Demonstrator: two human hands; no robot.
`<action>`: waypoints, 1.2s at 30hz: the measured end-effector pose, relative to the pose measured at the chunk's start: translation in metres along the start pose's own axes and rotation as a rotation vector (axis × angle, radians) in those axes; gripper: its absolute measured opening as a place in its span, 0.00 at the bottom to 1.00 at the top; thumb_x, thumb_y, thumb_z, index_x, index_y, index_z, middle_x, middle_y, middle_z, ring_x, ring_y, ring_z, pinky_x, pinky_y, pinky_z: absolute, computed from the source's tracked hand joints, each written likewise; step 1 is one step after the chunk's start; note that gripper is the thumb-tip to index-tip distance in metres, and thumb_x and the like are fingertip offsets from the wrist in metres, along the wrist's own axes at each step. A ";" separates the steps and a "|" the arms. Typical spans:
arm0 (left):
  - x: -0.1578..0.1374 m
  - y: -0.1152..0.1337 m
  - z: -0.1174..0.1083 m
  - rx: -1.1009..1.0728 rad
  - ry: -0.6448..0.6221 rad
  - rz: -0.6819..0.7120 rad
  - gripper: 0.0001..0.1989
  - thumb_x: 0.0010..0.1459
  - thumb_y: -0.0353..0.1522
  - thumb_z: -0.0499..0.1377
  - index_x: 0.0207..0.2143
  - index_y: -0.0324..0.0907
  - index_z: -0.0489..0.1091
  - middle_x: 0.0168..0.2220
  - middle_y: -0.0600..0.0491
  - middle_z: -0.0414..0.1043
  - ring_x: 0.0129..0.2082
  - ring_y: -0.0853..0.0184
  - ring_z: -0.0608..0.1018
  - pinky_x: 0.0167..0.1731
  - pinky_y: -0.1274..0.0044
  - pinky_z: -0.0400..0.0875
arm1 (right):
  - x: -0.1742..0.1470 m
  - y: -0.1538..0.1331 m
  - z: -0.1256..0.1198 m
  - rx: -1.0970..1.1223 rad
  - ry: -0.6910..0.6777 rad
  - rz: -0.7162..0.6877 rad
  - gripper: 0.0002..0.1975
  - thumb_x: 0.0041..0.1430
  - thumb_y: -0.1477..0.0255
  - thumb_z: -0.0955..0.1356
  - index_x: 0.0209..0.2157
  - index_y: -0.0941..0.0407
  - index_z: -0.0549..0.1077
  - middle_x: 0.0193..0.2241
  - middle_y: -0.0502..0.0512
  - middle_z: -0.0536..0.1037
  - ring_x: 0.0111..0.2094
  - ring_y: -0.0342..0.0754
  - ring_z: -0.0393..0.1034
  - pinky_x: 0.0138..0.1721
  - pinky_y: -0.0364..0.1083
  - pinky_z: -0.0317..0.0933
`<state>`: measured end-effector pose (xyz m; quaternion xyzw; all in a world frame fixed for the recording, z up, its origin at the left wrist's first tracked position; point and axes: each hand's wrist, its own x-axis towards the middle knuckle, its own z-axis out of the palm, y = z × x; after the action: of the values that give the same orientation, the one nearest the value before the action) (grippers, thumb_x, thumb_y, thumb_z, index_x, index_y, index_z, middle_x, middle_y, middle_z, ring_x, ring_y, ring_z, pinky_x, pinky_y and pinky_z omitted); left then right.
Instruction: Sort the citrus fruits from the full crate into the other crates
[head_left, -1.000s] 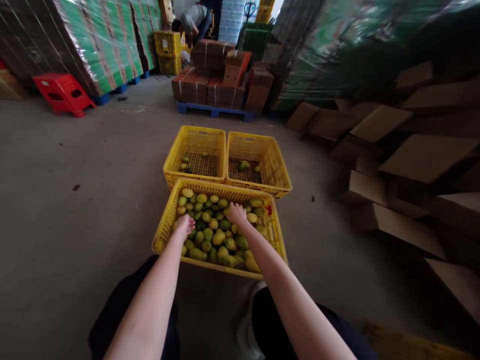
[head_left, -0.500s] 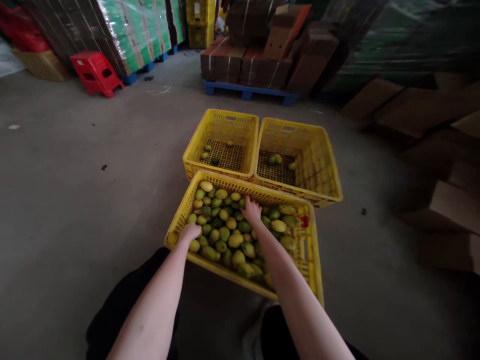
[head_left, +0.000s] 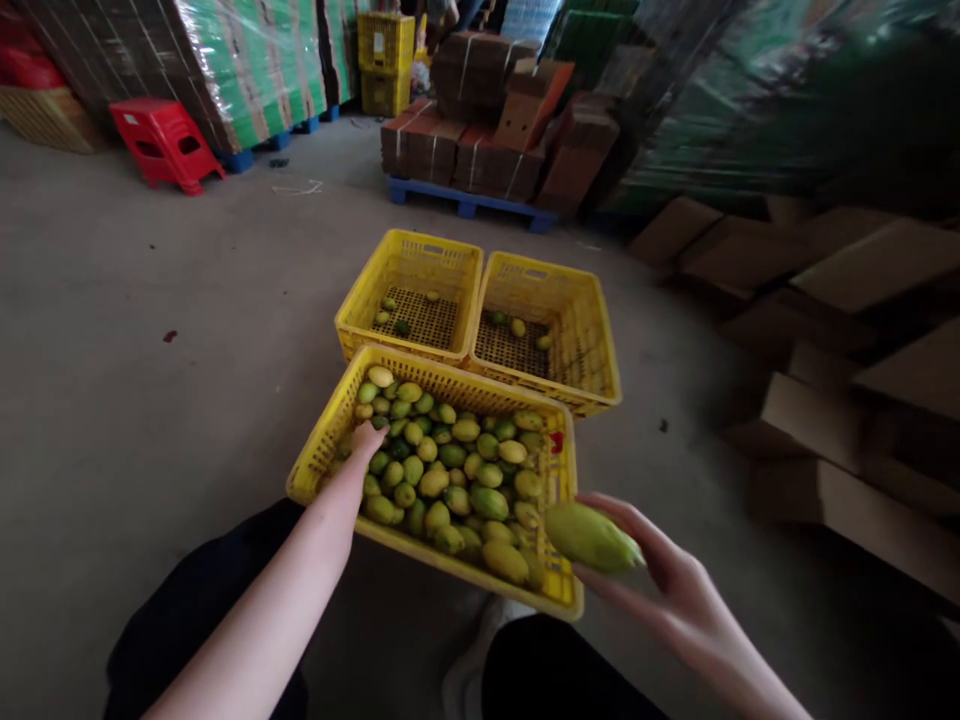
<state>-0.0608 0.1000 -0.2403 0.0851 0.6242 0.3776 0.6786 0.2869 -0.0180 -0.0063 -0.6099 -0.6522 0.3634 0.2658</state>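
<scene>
A yellow plastic crate (head_left: 427,568) full of green and yellow lemons (head_left: 433,484) stands tilted right in front of me. My left hand (head_left: 366,440) is inside its left part, fingers curled down, with a dark green lemon (head_left: 380,424) at the thumb; most of the fingers are hidden. My right hand (head_left: 660,575) is raised just outside the crate's right end. Between its thumb and fingers it grips a large, long yellow-green lemon (head_left: 592,537).
Beyond the full crate stand a left yellow crate (head_left: 405,348) and a right yellow crate (head_left: 544,385), each with a few lemons at the bottom. Cardboard boxes (head_left: 810,420) lie to the right. A red stool (head_left: 169,145) and a blue pallet (head_left: 472,205) with cartons stand farther back.
My right hand has come out of the lemons towards me and to the right, now with a long lemon in it. My left hand has shifted up, deeper into the crate's left part.
</scene>
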 end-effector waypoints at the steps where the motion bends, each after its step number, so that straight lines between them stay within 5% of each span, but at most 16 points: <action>1: 0.000 -0.001 0.003 0.020 0.028 0.016 0.06 0.59 0.26 0.57 0.39 0.46 0.68 0.32 0.46 0.78 0.47 0.55 0.79 0.40 0.73 0.71 | -0.018 0.002 -0.009 0.005 0.036 0.037 0.26 0.40 0.59 0.77 0.44 0.48 0.78 0.44 0.58 0.82 0.43 0.63 0.78 0.43 0.55 0.74; 6: -0.011 0.000 0.011 0.143 0.161 0.143 0.04 0.60 0.32 0.59 0.39 0.47 0.70 0.34 0.46 0.79 0.50 0.54 0.78 0.38 0.73 0.72 | -0.069 0.007 -0.015 0.195 0.163 0.204 0.26 0.41 0.58 0.76 0.46 0.47 0.77 0.42 0.58 0.83 0.39 0.62 0.80 0.35 0.50 0.76; 11: -0.045 0.040 0.039 0.197 0.149 0.329 0.07 0.52 0.28 0.66 0.33 0.43 0.71 0.35 0.48 0.79 0.55 0.55 0.75 0.43 0.76 0.71 | -0.058 -0.033 -0.005 0.358 0.250 0.107 0.27 0.46 0.59 0.75 0.50 0.49 0.74 0.43 0.58 0.82 0.40 0.57 0.79 0.39 0.47 0.75; 16: -0.122 0.119 0.092 0.157 -0.006 0.565 0.14 0.46 0.22 0.68 0.37 0.40 0.73 0.38 0.49 0.80 0.46 0.62 0.78 0.47 0.76 0.70 | -0.015 -0.097 -0.011 0.489 0.238 -0.195 0.25 0.44 0.62 0.77 0.46 0.51 0.75 0.40 0.54 0.81 0.41 0.53 0.76 0.43 0.49 0.71; 19: -0.186 0.141 0.106 0.126 -0.138 0.681 0.15 0.51 0.27 0.67 0.43 0.38 0.73 0.40 0.48 0.79 0.40 0.65 0.80 0.46 0.74 0.71 | 0.002 -0.125 -0.010 0.586 0.295 -0.242 0.24 0.43 0.63 0.77 0.44 0.50 0.73 0.36 0.50 0.80 0.39 0.51 0.75 0.43 0.50 0.70; 22: -0.237 0.129 0.097 0.030 -0.367 0.749 0.16 0.55 0.30 0.66 0.46 0.39 0.72 0.42 0.48 0.79 0.39 0.66 0.80 0.47 0.73 0.70 | 0.005 -0.133 0.004 0.723 0.349 -0.218 0.18 0.46 0.61 0.75 0.39 0.51 0.74 0.35 0.51 0.80 0.39 0.51 0.74 0.44 0.50 0.68; 25: -0.260 0.097 0.079 -0.087 -0.404 0.664 0.09 0.58 0.33 0.64 0.41 0.39 0.73 0.39 0.49 0.78 0.39 0.66 0.79 0.46 0.74 0.71 | 0.000 -0.124 0.027 0.832 0.368 -0.170 0.18 0.49 0.59 0.73 0.40 0.52 0.75 0.39 0.53 0.81 0.44 0.54 0.74 0.48 0.51 0.66; 30: -0.260 0.060 0.061 -0.177 -0.408 0.538 0.11 0.54 0.37 0.67 0.37 0.40 0.74 0.31 0.53 0.77 0.31 0.70 0.78 0.36 0.80 0.73 | -0.005 -0.102 0.062 0.827 0.267 -0.030 0.21 0.46 0.57 0.74 0.40 0.55 0.76 0.36 0.55 0.82 0.41 0.56 0.75 0.43 0.50 0.68; 36: -0.257 0.059 0.063 -0.260 -0.486 0.502 0.23 0.40 0.44 0.73 0.32 0.38 0.73 0.27 0.54 0.76 0.26 0.71 0.77 0.30 0.79 0.74 | -0.004 -0.104 0.079 0.808 0.149 -0.018 0.22 0.46 0.57 0.75 0.40 0.54 0.75 0.35 0.53 0.82 0.38 0.55 0.76 0.42 0.50 0.69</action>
<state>-0.0102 0.0047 0.0082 0.2356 0.3512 0.5772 0.6985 0.1624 -0.0332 0.0303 -0.4753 -0.4412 0.5427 0.5337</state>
